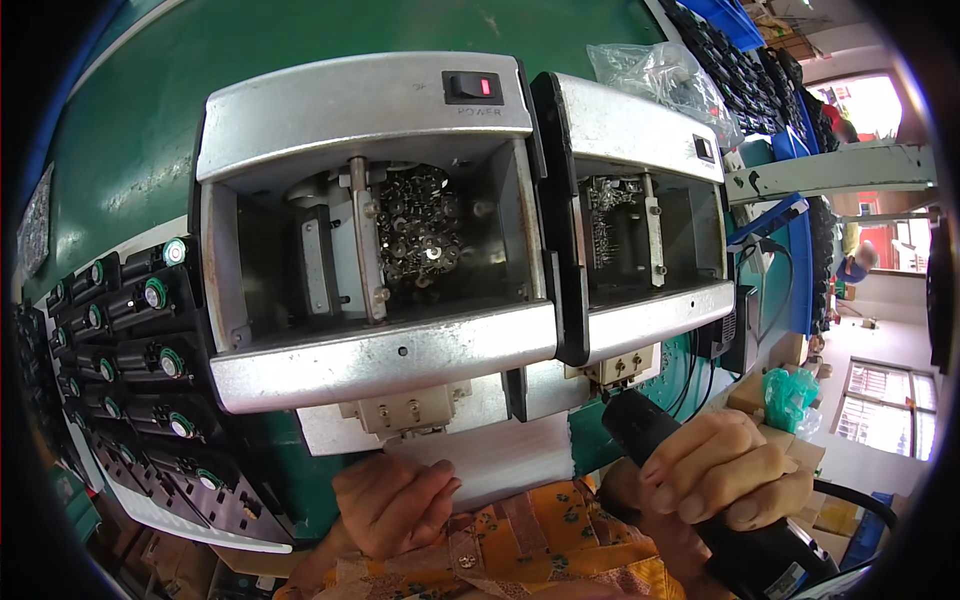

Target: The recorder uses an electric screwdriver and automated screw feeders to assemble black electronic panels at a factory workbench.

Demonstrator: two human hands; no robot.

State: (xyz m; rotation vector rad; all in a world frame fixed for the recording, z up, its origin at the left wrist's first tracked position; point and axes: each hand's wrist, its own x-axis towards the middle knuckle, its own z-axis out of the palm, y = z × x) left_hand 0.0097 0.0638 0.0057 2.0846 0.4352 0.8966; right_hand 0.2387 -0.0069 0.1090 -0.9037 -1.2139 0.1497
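Note:
My right hand (725, 470) is wrapped round a black electric screwdriver (640, 425), whose cable runs off to the lower right. The driver's tip end points up and left, close to the small metal outlet block (618, 370) on the front of the right screw feeder (665, 325); whether they touch I cannot tell. My left hand (395, 500) is closed, fingers curled together, just below the outlet block (415, 410) of the larger left screw feeder (380, 360). Anything inside those fingers is hidden. Loose screws (430, 235) lie in the left feeder's bay, and more screws (605, 225) in the right one's.
On the left, a white-edged tray (200, 535) carries several black cylindrical parts (150, 295) with green-ringed ends. A white sheet (510, 460) lies before the feeders on the green table (570, 25). Clear plastic bags (665, 80) and black cables (695, 385) are at the right.

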